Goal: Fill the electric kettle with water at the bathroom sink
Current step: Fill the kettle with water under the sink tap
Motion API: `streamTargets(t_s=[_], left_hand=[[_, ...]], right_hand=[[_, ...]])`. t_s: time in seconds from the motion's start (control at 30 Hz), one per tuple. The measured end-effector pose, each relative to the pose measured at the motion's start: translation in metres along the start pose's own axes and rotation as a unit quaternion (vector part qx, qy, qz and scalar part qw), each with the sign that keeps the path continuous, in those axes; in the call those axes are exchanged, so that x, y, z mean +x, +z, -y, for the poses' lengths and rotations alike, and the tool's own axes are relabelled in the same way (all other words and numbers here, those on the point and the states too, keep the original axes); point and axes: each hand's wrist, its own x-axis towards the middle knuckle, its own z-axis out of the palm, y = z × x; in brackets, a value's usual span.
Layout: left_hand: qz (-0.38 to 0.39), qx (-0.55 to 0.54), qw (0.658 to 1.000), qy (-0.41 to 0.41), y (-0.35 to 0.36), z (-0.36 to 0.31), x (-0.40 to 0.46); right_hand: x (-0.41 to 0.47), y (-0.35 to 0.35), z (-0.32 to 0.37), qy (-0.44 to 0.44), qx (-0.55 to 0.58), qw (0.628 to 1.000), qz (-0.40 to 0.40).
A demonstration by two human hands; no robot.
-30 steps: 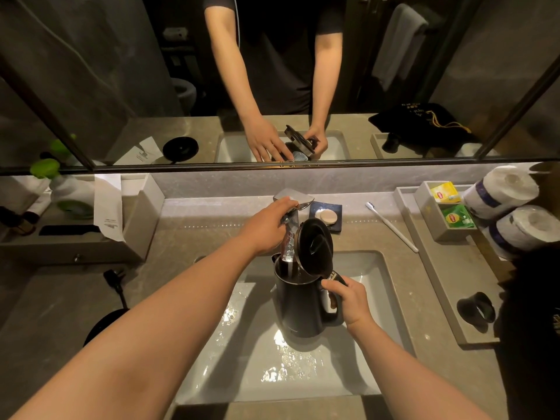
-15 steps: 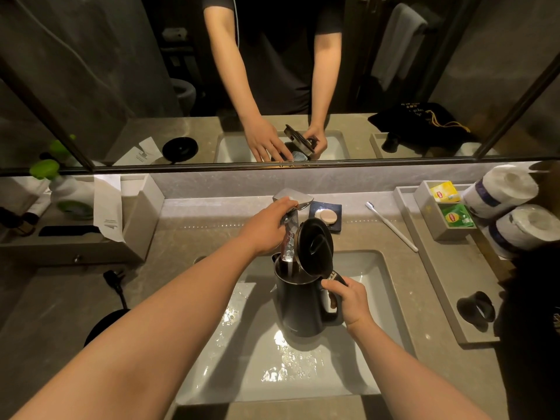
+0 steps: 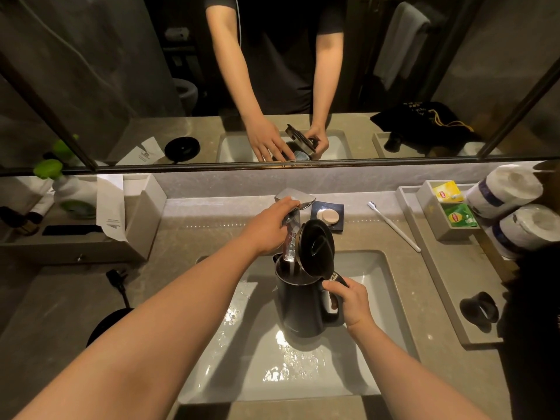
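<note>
Two hands share the work at the sink (image 3: 394,344), and reading from the left, the kettle's round black base (image 3: 104,327) sits at the near left of the bench (image 3: 60,313) with its plug (image 3: 116,277) lying beside it, well apart from the basin, presumably kept there so it stays dry. Next comes the left hand (image 3: 268,227), reaching far across the basin with its fingers wrapped over the lever of the tap (image 3: 295,199); it seems to rest there so the flow can be cut the instant the level is right. A stream of water (image 3: 291,241) falls from the spout straight into the open mouth of the electric kettle (image 3: 300,304), which is held upright over the middle of the wet basin, directly under the tap. Its lid (image 3: 316,248) stands tipped up on the right side of the mouth, leaving the opening free for the stream. To the right, the right hand (image 3: 351,304) is clamped around the kettle's handle, carrying the weight and keeping the body level. Further right on the bench lie a soap dish (image 3: 328,216) and a toothbrush (image 3: 394,227), clear of the splashing. Filling looks to be under way; how full the kettle is cannot be told, since its inside is dark.
</note>
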Motion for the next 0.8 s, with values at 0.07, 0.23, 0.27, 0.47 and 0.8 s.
streamTargets(t_s=[0.07, 0.23, 0.27, 0.47, 0.8], left_hand=[[0.001, 0.001, 1.000, -0.002, 0.0002, -0.0001, 0.0001], [0.011, 0.010, 1.000, -0.012, 0.0002, 0.0004, 0.0003], [0.011, 0.010, 1.000, -0.013, 0.0001, 0.0002, 0.0002], [0.018, 0.001, 1.000, -0.015, -0.0016, -0.0006, -0.0014], [0.013, 0.002, 1.000, -0.027, -0.0020, -0.0037, -0.0027]], right_hand=[[-0.0001, 0.0001, -0.0004, 0.001, -0.002, 1.000, 0.001], [0.0014, 0.0000, -0.0036, 0.001, -0.010, 1.000, -0.002], [0.0017, 0.0001, -0.0043, 0.000, -0.010, 1.000, -0.001], [0.0038, -0.0011, -0.0071, -0.008, -0.001, 1.000, -0.005], [0.0030, -0.0006, -0.0048, -0.008, -0.010, 1.000, -0.001]])
